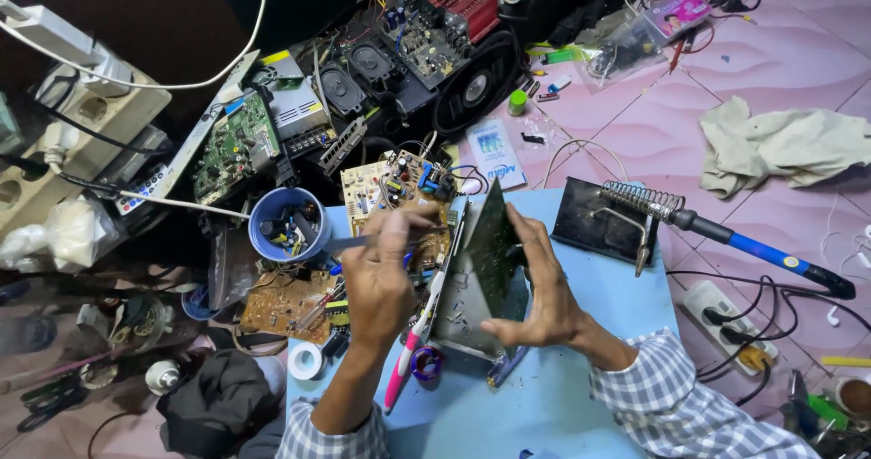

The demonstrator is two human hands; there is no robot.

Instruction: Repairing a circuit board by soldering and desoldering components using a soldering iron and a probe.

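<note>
Cluttered repair floor, blue table point(581, 368) in the middle. I see left hand point(376, 282) pinching tweezers point(349, 241) by the blue cup point(281, 223); right hand point(544, 287) gripping the green circuit board point(494, 241) tilted on edge, likely for access. Soldering iron point(726, 232) parked in stand, right.

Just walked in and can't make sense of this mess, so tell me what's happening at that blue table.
A person in a checked shirt holds a dark green circuit board upright with the right hand. The left hand pinches a thin grey metal tool beside it. A blue-handled soldering iron rests in its coil stand on the light blue table.
</note>
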